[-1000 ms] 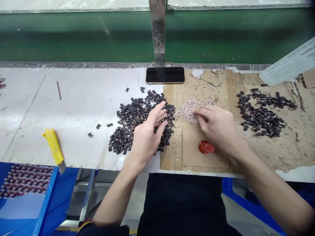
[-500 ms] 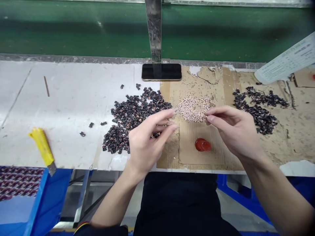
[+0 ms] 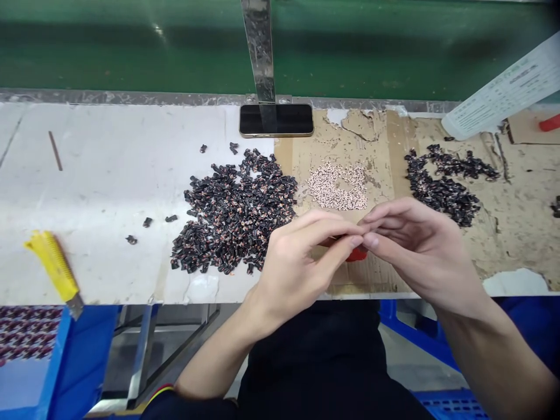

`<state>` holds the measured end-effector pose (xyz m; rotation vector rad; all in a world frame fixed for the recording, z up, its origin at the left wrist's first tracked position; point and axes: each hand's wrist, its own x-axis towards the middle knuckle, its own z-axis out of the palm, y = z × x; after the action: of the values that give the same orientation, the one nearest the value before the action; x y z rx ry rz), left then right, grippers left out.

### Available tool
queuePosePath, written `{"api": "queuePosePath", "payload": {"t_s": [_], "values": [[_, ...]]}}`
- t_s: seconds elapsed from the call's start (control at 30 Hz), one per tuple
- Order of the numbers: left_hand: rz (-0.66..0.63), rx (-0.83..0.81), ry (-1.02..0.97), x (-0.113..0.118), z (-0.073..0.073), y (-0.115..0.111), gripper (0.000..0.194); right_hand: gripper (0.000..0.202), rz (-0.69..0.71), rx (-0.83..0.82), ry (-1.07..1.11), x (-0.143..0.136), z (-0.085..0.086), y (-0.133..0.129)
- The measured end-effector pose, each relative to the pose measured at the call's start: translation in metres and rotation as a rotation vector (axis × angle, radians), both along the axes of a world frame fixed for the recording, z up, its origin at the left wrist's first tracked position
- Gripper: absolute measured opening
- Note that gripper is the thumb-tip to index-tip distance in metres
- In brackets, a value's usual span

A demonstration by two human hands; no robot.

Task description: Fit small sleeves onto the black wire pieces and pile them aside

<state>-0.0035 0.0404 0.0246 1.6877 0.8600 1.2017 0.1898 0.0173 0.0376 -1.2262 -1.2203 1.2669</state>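
My left hand (image 3: 306,256) and my right hand (image 3: 420,251) meet fingertip to fingertip above the cardboard. Each is closed in a pinch, and whatever lies between the fingers is too small and hidden to name. Partly covered by the fingers, a red cap-like object (image 3: 356,255) lies below them. Just beyond my fingertips is a scattered patch of tiny pale pinkish pieces (image 3: 343,201). A large pile of small black parts (image 3: 236,216) spreads left of my left hand. Behind my right hand lies a smaller heap of black parts (image 3: 450,201).
A phone (image 3: 276,121) lies at the foot of a metal post (image 3: 261,52). A yellow utility knife (image 3: 55,268) lies at the left front edge, its blade overhanging a blue crate (image 3: 83,350). At the right back leans a translucent labelled bottle (image 3: 499,93).
My left hand has moved right, away from the black pile, and its fingers have closed. My right hand has drawn back from the pale pieces, and the fingertips now meet. The view has shifted slightly.
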Motion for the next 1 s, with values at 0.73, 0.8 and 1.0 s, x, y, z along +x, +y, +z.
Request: {"api": "queuePosePath", "payload": {"t_s": [0.73, 0.8, 1.0], "values": [[0.118, -0.352, -0.219, 0.003, 0.002, -0.011, 0.012, 0.009, -0.114, -0.030, 0.057, -0.014, -0.011, -0.010], [0.072, -0.392, -0.248, 0.003, 0.003, -0.010, 0.007, 0.008, -0.115, -0.042, 0.075, -0.013, -0.012, -0.009], [-0.045, -0.539, -0.320, 0.007, 0.003, -0.006, 0.008, 0.012, -0.052, -0.013, 0.157, -0.017, -0.012, -0.007]]}}
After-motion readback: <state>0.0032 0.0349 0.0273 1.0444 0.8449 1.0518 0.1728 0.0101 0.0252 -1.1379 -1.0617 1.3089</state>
